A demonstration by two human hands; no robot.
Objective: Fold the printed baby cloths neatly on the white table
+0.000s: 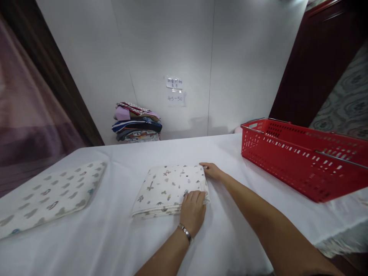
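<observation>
A white cloth with small plant-like prints lies folded into a thick, roughly square pad before me. Its layers show along the near edge. My left hand, with a silver bracelet at the wrist, is closed over the near right corner, fingers together on top. At the far right corner, my right hand has its fingertips closed on the cloth's edge; part of its grip is hidden. To the left lies another folded white cloth with grey heart-like prints, apart from both hands.
A red perforated basket with metal handles stands on the right of the white-covered table. Behind the table's far edge is a stack of folded fabrics. Two paper notes hang on the wall. A curtain hangs at the left.
</observation>
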